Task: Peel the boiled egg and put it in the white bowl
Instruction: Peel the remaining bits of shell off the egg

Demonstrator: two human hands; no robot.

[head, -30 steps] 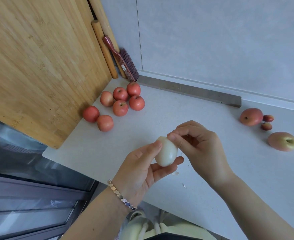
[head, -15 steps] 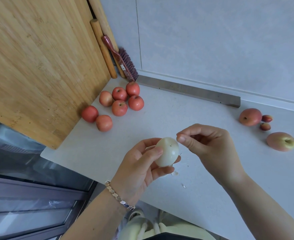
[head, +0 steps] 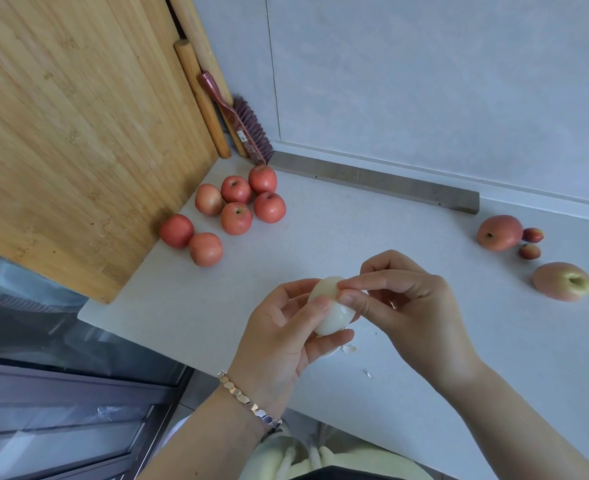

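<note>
gripping one egg [head: 331, 315], left hand [head: 282, 341] fingers curl; right hand [head: 411, 313] pinches it; seven apples [head: 236, 218] nearby

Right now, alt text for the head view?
A left hand holds a mostly peeled boiled egg above a white counter while the right hand pinches at its top. Red apples sit beyond, beside a wooden board.

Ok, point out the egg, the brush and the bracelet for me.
egg [head: 333, 315]: head view, bare white side.
brush [head: 251, 128]: head view, bristle block.
bracelet [head: 248, 400]: head view, links across the left wrist.
</note>
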